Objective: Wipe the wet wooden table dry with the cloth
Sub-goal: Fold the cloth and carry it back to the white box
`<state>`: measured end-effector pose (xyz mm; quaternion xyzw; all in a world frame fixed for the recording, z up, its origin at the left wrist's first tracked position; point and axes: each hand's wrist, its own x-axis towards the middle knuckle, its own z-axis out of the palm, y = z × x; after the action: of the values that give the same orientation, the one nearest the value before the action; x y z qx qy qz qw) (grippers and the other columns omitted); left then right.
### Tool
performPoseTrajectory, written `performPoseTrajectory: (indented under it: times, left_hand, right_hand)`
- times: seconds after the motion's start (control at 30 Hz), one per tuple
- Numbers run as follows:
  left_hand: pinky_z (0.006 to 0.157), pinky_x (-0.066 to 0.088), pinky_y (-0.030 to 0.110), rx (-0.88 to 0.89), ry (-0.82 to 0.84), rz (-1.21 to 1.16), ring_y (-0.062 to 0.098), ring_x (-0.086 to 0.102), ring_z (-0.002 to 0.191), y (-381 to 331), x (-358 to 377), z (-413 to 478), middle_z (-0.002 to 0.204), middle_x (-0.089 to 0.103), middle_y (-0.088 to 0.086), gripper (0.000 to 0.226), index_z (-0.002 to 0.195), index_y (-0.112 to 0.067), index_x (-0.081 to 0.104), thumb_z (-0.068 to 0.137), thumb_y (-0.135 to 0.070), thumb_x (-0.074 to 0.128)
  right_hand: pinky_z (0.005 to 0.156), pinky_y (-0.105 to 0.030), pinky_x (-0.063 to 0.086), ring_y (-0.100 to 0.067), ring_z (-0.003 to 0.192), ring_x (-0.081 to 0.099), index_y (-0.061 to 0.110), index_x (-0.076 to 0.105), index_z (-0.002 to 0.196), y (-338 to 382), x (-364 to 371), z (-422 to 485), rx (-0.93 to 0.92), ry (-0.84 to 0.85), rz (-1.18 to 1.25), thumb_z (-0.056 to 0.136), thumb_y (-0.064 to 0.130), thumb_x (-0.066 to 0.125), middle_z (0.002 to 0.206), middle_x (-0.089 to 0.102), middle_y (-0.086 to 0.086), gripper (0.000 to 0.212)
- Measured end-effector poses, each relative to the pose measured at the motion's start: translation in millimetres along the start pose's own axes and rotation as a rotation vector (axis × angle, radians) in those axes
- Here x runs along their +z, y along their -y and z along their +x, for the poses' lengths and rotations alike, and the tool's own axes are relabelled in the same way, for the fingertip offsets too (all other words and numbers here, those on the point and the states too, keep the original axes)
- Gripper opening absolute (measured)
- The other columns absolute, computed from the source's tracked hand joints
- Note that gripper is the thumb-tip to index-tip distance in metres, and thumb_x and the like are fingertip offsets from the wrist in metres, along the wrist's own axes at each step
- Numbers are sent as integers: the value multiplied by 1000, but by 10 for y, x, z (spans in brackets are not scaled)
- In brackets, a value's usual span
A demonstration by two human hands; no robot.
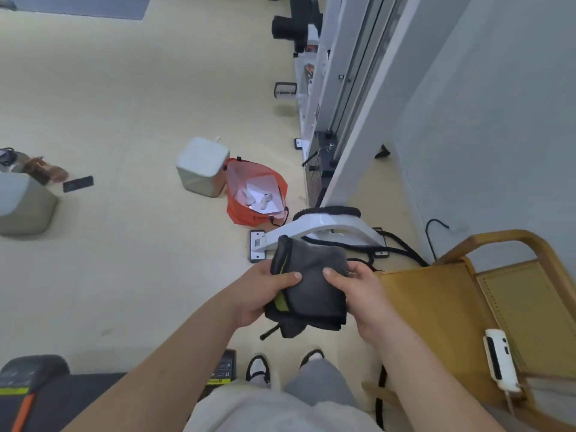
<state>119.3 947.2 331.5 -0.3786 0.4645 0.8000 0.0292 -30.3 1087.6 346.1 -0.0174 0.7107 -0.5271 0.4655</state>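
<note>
A folded dark grey cloth [311, 285] with a yellow-green edge is held in front of me above the floor. My left hand [261, 291] grips its left side, thumb lying on top. My right hand [358, 294] grips its right side, thumb pressed on the upper face. No wooden table surface is in view; a tan wooden chair [436, 307] stands just right of my hands.
An orange bag [249, 213] and a pale cube stool [202, 166] sit on the beige floor ahead. A white frame foot [327, 229] with black cables lies beyond the cloth. A white device [498, 360] rests on the chair. My shoes [258, 369] are below.
</note>
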Motion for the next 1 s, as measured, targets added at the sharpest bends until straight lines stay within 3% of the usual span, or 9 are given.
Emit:
performPoseTrajectory:
  times: [0.13,0.27,0.33,0.43,0.6,0.7,0.8,0.9,1.0]
  left_hand:
    - [83,56,35,-13,-119,71,25,71,98,-314,-245,338,105,77,10,26,110,-11,71,90,-5,56]
    - [80,56,31,43,-238,171,19,72,88,-708,-440,659,98,77,9,24,99,-19,73,86,-13,54]
    - [69,57,25,111,-316,169,17,73,79,-942,-511,787,88,77,5,22,96,-22,75,91,-15,54]
    - [52,45,27,183,-368,197,20,57,59,-1243,-619,970,67,62,16,15,85,-8,69,85,-5,55]
    - [73,54,38,165,-308,39,17,66,84,-1726,-1116,1142,99,75,12,43,112,-22,70,77,0,56]
    - [90,60,42,161,-542,-132,14,70,97,-1934,-1712,1267,99,77,-10,38,117,-20,67,86,1,64]
    - [99,55,37,112,-716,-44,7,68,106,-2137,-2445,1465,114,73,-13,56,128,-25,64,73,-25,75]
    - [103,53,39,102,-470,-107,15,68,114,-2372,-3182,1776,119,74,-2,47,129,-20,67,84,-26,77]
    - [105,48,42,101,-158,-138,25,66,120,-2646,-3957,2190,127,71,8,28,126,-21,71,100,-22,60]
  right_hand:
    - [96,-45,55,-16,102,63,21,62,118,270,295,515,-44,-122,-278,89,31,79,115,64,-1,35]
    - [81,-42,63,-23,92,72,12,69,106,696,750,1015,-5,184,-274,90,44,76,108,75,-10,36]
    - [83,-40,64,-22,94,74,12,67,106,918,1015,1281,9,300,-260,86,51,78,106,76,-8,45]
    - [90,-45,61,-26,104,75,16,69,111,1192,1341,1678,-2,423,-208,85,43,81,108,78,-7,40]
    - [100,-57,54,-33,112,72,18,70,124,1605,1701,2307,38,514,-106,92,20,77,117,76,-13,33]
    - [92,-57,58,-36,105,74,16,66,127,1839,2001,2664,155,472,-34,97,11,69,114,76,-16,31]
    - [95,-49,57,-32,109,73,14,65,130,2074,2420,3003,178,470,-51,99,19,66,117,76,-13,31]
    - [113,-51,44,-30,123,67,12,62,136,2239,2953,3389,205,517,-19,104,32,58,130,71,-11,38]
    - [114,-52,43,-29,126,65,19,63,137,2368,3665,3848,227,482,-23,104,46,52,134,69,-9,45]
